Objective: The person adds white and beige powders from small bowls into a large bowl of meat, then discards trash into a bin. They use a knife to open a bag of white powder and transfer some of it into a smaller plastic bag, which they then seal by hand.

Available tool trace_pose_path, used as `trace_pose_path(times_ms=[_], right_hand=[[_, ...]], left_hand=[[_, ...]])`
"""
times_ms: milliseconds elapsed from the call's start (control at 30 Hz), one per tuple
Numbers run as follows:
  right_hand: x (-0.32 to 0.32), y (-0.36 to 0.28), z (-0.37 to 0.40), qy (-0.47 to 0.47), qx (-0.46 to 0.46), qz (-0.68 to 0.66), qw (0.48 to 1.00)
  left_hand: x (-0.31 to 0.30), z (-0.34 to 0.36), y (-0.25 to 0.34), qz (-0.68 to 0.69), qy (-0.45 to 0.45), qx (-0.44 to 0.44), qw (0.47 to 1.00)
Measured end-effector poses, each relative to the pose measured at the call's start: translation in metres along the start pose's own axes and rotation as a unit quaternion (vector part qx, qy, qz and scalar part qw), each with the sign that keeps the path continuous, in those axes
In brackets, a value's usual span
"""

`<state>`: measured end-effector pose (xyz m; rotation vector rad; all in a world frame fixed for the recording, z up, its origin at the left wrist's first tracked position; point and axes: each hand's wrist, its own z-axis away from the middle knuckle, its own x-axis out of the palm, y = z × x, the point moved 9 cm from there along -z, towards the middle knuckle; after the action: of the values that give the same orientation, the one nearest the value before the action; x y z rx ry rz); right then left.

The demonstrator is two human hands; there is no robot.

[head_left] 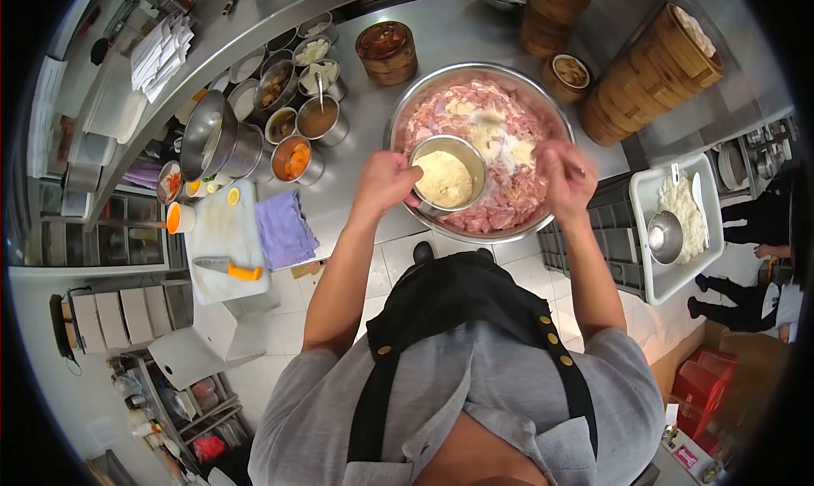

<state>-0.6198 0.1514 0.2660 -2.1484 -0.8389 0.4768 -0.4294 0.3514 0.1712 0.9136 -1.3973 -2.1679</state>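
My left hand [386, 183] grips the rim of a small steel bowl [447, 175] filled with pale yellow paste, held just over the near side of a large steel basin [407, 105] full of raw pink meat pieces [475, 130]. White and yellow seasoning lies in patches on the meat. My right hand [566, 177] is closed around a thin utensil handle above the basin's right edge; the utensil's end is hard to make out.
Several small steel seasoning pots [297, 160] stand left of the basin. A cutting board [222, 249] with an orange-handled knife [229, 270] and a purple cloth [284, 227] lie lower left. Bamboo steamers [649, 75] are stacked at right. A white tray [653, 189] holds a ladle. Another person's legs [738, 304] show far right.
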Motion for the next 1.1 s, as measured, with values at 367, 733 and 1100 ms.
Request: trace_pose_path(times_ms=[367, 733, 1100], right_hand=[[0.041, 0.083, 0.08, 0.087, 0.368, -0.195, 0.905], [0.06, 0.064, 0.046, 0.06, 0.337, -0.265, 0.901], [0.07, 0.026, -0.012, -0.024, 0.044, -0.019, 0.999]], left_hand=[[0.008, -0.001, 0.019, -0.025, 0.001, 0.011, 1.0], [-0.026, 0.015, -0.007, 0.032, 0.038, -0.001, 0.999], [-0.018, 0.032, -0.027, 0.097, 0.017, -0.03, 0.995]])
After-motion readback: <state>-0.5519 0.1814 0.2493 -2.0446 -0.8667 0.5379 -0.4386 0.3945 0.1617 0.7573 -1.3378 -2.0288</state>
